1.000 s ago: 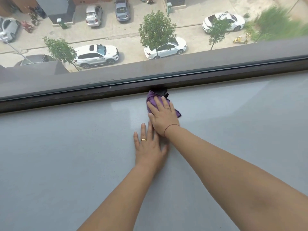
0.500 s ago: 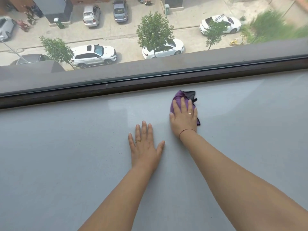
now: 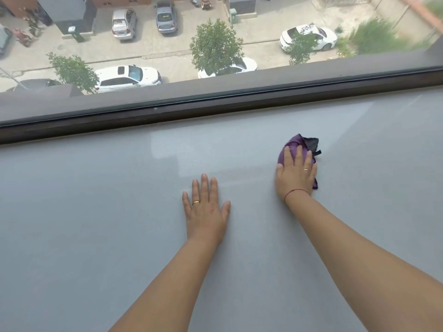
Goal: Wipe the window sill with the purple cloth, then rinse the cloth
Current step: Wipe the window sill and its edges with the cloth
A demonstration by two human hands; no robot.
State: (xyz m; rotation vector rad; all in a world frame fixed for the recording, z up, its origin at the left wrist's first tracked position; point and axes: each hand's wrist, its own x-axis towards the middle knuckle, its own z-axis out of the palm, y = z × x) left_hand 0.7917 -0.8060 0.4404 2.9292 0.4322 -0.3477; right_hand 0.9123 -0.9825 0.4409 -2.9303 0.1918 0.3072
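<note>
My right hand [image 3: 296, 174] lies palm-down on the purple cloth [image 3: 293, 143], fingers [image 3: 298, 155] stretched nearly straight over the bunched fabric and pressing it onto the window sill [image 3: 96, 212]. That is a flat push, not a clenched fist. A dark corner of the cloth sticks out past the fingertips, and a purple strip shows by the wrist. The cloth sits right of the sill's middle, a little short of the far edge where the dark window frame [image 3: 215, 109] runs. My left hand [image 3: 206, 212] is spread flat on the bare sill, holding nothing, nearer to me and well apart from the right.

I judge this to be the wiping step, mid-stroke, with the rinse not yet due: no tap or basin is in view. The next move probably calls for steady downward pressure while I carry the cloth on toward the sill's right end, then work back in bands toward the near edge, with the left hand serving as a brace.

A second ago the cloth was jammed against the frame at the far edge, and the right hand lay just beside the left. Since then it has slid rightward and off the frame, opening a wide gap between the hands, while the left has stayed planted
</note>
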